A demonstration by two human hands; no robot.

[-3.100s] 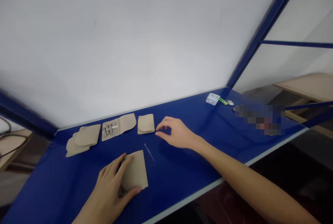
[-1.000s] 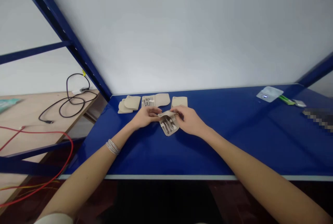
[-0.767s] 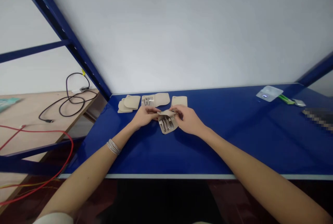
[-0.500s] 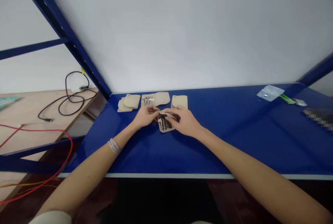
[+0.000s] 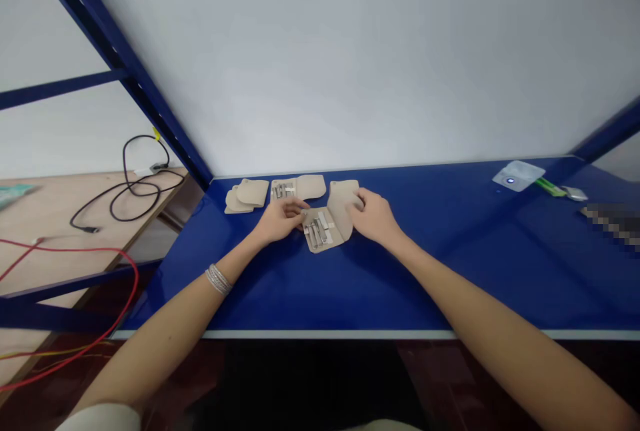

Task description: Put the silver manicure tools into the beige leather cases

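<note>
A beige manicure case lies unfolded on the blue table between my hands, with several slim metal tools tucked side by side in its left half. My left hand has its fingers closed at the upper left edge of this case. Its raised right flap is between the thumb and fingers of my right hand. Right behind, a second beige case is partly covered by that flap. Farther left another case lies open with metal tools showing, beside a pair of folded cases that overlap.
On the right of the blue table are a clear plastic packet, a green utility knife and a dark blurred object. A wooden table at left carries a black cable and a red cable.
My right hand has moved right, swinging the case's flap open, so the tools inside now show fully. My left hand stays at the case's left edge.
</note>
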